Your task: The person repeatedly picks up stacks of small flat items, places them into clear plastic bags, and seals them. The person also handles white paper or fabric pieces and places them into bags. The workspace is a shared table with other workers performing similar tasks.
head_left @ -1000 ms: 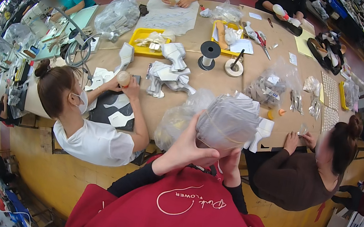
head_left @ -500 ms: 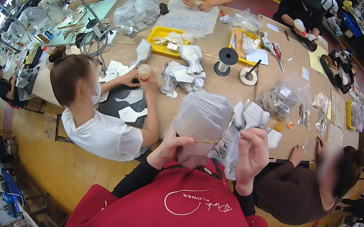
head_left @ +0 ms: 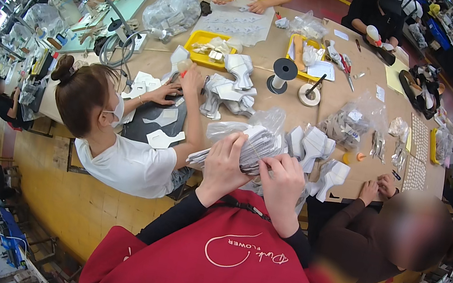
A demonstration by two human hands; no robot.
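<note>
My left hand [head_left: 226, 168] is wrapped round a thick stack of thin pale pieces [head_left: 260, 152], held above the near table edge. The stack is tilted and shows its layered edges, with clear plastic film [head_left: 269, 119] just beyond it. My right hand [head_left: 281, 188] is closed at the stack's right edge, thumb and fingers pinched on it. Whether they hold a single piece or the rubber band cannot be made out. Right beside the stack lie bundles of white shaped pieces [head_left: 316, 147]. More white bundles [head_left: 228, 95] lie beyond it to the left.
At left a co-worker in white [head_left: 127, 164] works over a black mat [head_left: 160, 127]. On the right sits another in brown [head_left: 348, 240]. A black spool [head_left: 283, 76], a tape roll [head_left: 309, 95], yellow trays [head_left: 197, 60] and plastic bags [head_left: 349, 126] stand on the brown-covered table [head_left: 297, 114].
My left hand has turned the stack from flat-facing to edge-on. My right hand has come down and left, from raised and apart to pinching at the stack's edge.
</note>
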